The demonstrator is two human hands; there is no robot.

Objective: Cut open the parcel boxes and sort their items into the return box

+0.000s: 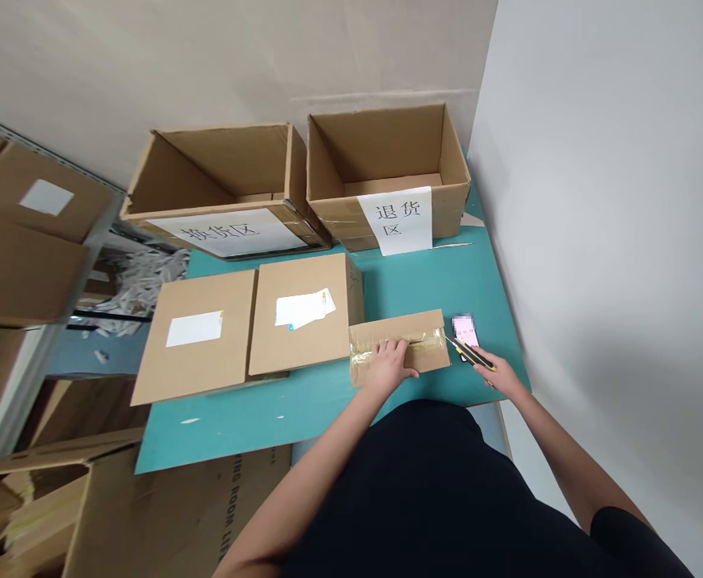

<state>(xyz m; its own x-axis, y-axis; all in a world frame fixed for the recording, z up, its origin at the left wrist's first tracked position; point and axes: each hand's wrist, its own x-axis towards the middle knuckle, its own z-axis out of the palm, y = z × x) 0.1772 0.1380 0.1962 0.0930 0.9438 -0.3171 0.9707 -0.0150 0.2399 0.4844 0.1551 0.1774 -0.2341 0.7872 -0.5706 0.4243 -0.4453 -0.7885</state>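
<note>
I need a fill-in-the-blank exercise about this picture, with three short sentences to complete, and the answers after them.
The left hand rests on a taped cardboard box, and the right hand grips a ____.
The right-hand open box stands at the far end of the teal table, and its paper sign shows ____ Chinese characters.
Two closed cartons lie to the ____ of the taped box.

Missing words: utility knife; three; left.
</note>
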